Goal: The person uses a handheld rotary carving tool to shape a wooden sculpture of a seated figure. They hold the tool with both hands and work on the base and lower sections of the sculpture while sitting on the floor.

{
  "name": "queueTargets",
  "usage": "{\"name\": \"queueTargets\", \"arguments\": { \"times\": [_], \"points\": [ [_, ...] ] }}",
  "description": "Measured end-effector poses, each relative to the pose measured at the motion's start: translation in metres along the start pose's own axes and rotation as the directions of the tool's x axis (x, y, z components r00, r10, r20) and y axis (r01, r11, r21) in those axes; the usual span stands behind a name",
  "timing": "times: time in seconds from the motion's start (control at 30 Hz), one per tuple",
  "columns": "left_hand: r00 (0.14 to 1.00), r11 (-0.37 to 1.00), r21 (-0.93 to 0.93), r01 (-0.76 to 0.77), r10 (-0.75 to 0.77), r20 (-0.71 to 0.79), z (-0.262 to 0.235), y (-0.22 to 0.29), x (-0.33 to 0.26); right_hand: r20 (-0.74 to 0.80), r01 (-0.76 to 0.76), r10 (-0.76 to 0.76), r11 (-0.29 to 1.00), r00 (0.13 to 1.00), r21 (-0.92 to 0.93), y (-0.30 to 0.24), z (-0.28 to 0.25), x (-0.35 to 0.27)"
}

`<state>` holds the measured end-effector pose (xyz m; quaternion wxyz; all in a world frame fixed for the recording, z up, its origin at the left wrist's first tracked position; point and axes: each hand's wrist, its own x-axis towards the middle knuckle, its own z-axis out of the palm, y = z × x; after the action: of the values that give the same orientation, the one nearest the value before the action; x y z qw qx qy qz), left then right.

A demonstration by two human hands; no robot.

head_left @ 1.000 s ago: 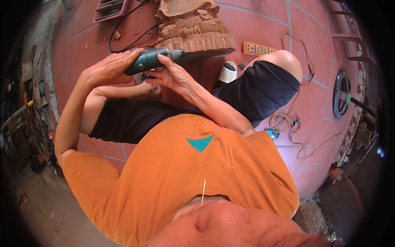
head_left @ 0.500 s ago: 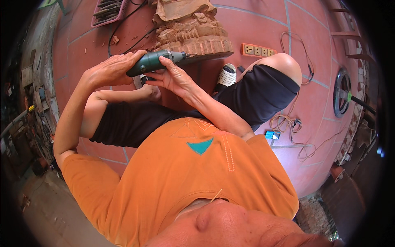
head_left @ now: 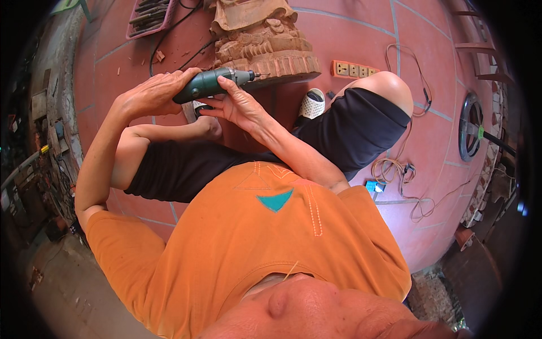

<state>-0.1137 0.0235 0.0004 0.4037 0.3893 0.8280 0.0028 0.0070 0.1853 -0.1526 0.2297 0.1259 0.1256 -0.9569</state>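
1. Top centre of the frame: our left hand [head_left: 149, 93] is wrapped shut around the rear of the green rotary tool [head_left: 212, 83].
2. Our right hand [head_left: 237, 104] cups the tool's front from below, fingers curled on it, steadying the nose.
3. The bit sits right at the base of the carved wooden statue [head_left: 262, 39], upper centre.
4. To carve well here, we judge: light pressure, both hands firm, wrists braced.
5. No packages or signs to read; an orange power strip [head_left: 354, 69] lies right of the statue, and a pink tray of chisels [head_left: 151, 17] sits upper left.
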Motion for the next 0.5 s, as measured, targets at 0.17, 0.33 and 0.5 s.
{"name": "queueTargets", "arguments": {
  "times": [0.17,0.33,0.5],
  "points": [
    [1.0,1.0,0.011,0.001,-0.001,-0.003,0.0028,-0.0064,0.002,0.008,-0.003,0.003,1.0,1.0,0.001,0.0007,-0.0021,0.0028],
    [1.0,1.0,0.021,0.002,-0.002,-0.002,0.0026,-0.0074,0.0034,0.025,-0.003,0.002,1.0,1.0,0.007,0.0004,-0.0024,0.0032],
    [1.0,1.0,-0.006,0.012,-0.012,0.006,0.0016,-0.0006,0.0008,0.017,-0.012,0.012,1.0,1.0,0.015,0.0011,-0.0022,0.0016]
  ]
}}
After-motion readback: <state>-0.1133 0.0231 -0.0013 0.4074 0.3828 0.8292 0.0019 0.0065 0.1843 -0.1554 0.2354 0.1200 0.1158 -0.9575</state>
